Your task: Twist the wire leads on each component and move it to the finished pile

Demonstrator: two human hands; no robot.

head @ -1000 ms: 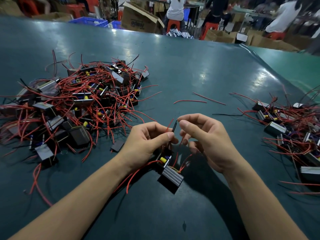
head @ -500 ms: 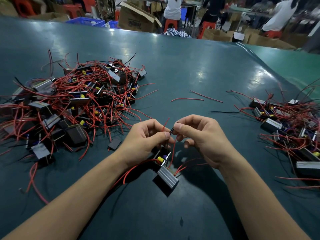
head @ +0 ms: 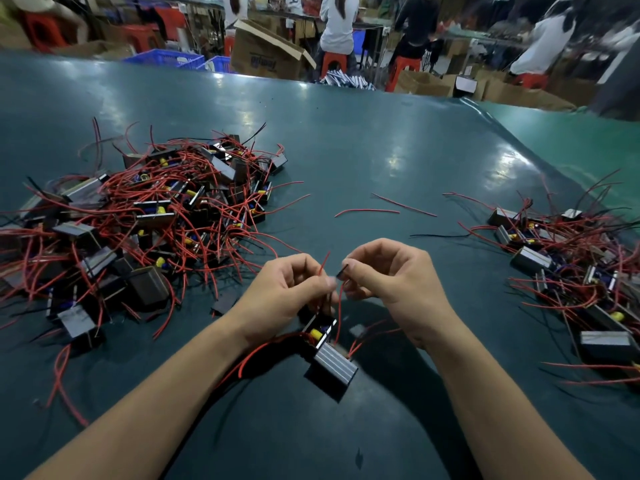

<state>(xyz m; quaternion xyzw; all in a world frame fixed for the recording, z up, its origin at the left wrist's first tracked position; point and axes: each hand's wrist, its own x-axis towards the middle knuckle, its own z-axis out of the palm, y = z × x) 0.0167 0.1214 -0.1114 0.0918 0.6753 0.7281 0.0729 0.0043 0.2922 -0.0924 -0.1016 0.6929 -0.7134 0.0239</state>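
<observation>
Green table (head: 346, 143), big tangled heap (head: 145, 220) far left, smaller pile (head: 571, 271) right. Left hand (head: 287, 292) and right hand (head: 391, 275), fingers curled, pinching thin leads (head: 341, 271) between thumb and forefinger. Component (head: 332, 362) resting near centre just below, long axis slanting near-right, leads rising.
</observation>
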